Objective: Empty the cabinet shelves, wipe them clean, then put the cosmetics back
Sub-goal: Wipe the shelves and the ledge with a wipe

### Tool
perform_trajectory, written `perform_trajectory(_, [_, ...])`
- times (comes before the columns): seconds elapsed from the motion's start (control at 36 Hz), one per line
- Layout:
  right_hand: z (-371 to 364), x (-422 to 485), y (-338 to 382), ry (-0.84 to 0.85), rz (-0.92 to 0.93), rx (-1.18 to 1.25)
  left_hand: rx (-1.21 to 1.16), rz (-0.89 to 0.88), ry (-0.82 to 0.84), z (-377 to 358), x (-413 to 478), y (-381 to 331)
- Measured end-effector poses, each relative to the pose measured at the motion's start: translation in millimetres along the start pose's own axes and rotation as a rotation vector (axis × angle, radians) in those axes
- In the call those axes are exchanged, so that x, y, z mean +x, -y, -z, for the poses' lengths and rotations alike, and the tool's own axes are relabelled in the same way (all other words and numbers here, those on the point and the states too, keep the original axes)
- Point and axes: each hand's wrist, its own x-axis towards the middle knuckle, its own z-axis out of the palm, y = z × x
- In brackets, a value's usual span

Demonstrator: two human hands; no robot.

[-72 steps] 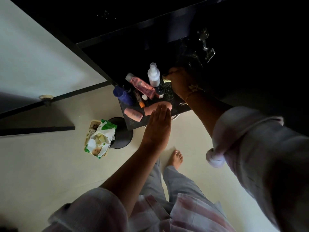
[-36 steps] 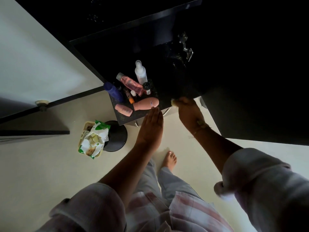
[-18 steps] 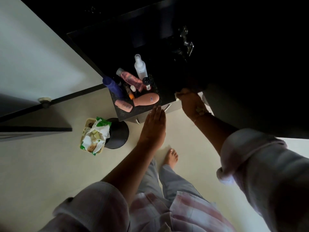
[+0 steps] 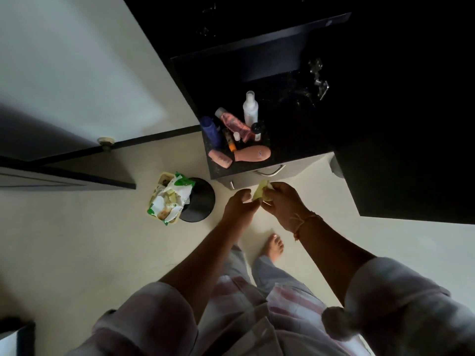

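Pale floor (image 4: 77,253); dark countertop (image 4: 295,140) above. Left hand (image 4: 239,205) and right hand (image 4: 282,201) just off its near edge, fingers curled, pinching one yellowish cloth (image 4: 259,192) between them. Wipes pack (image 4: 171,200) atop black bin (image 4: 203,204). Cosmetics (image 4: 234,124) bunched on countertop (pink bottle (image 4: 253,153) flat).

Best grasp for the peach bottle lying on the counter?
Probably the wide half of the peach bottle, from above: it lies flat near the counter edge, narrow end close to the pink tube, wide end free.
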Motion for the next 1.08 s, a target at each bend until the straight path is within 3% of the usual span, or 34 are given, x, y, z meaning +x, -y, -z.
perform_trajectory(0.17, [-45,-7,-18,0.041,-0.014,-0.220,-0.263,0.101,-0.043,25,-8,31])
perform_trajectory(0.28, [-81,-3,-33,0.066,0.001,-0.437,-0.708,0.210,0.000,46,-15,62])
perform_trajectory(0.33, [-101,1,-41,0.098,-0.005,-0.480,-0.793,0.221,-0.007,58,-16,80])
perform_trajectory(0.47, [-153,17,-66,0.197,0.023,-0.660,-0.795,0.289,-0.154,93,-6,122])
perform_trajectory(0.67, [-216,34,-80,0.277,0.182,-1.137,-0.364,0.353,-0.388,136,26,187])
perform_trajectory(0.92, [-257,67,-92,0.308,0.268,-1.479,-0.580,0.550,-0.524,148,101,251])
perform_trajectory(1.08, [-265,88,-101,0.321,0.306,-1.642,-0.622,0.546,-0.538,143,149,266])
